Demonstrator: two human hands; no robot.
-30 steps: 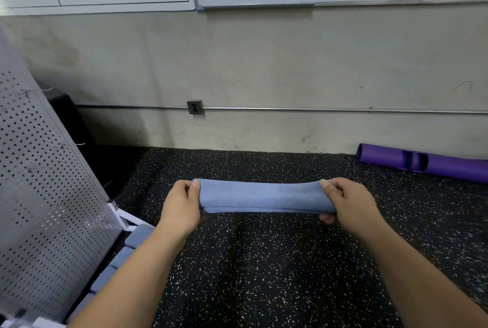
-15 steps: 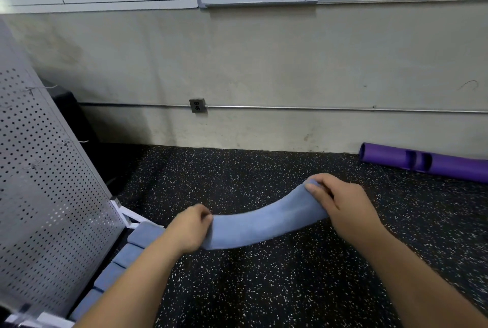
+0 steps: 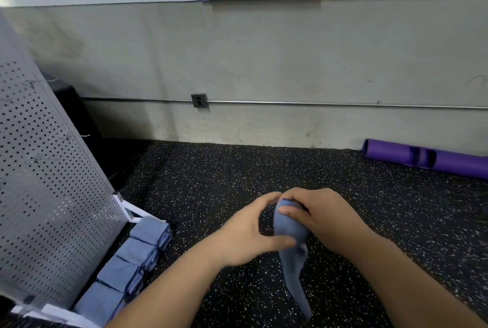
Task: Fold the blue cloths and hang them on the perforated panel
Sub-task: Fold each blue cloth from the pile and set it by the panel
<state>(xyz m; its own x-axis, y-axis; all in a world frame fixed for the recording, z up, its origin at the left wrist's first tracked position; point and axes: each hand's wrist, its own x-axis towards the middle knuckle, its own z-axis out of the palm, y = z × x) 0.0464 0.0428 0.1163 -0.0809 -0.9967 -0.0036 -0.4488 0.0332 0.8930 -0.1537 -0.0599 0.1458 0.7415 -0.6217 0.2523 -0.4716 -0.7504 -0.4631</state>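
A folded blue cloth (image 3: 291,256) hangs doubled over in mid-air above the dark speckled floor. My right hand (image 3: 319,213) pinches its top fold, thumb across the front. My left hand (image 3: 249,235) is beside it, fingertips at the top of the fold and thumb against the cloth's side. The loose end dangles down toward me. The white perforated panel (image 3: 47,195) leans at the left. Several folded blue cloths (image 3: 132,256) lie in a row along its base.
A purple roller (image 3: 427,158) lies against the wall at the right. A metal pipe with a socket (image 3: 200,100) runs along the wall. The panel's white base frame (image 3: 132,211) juts out onto the black speckled floor (image 3: 211,174).
The cloth was stretched flat between my two hands. My hands have come together, folding it in half, and its ends now hang down.
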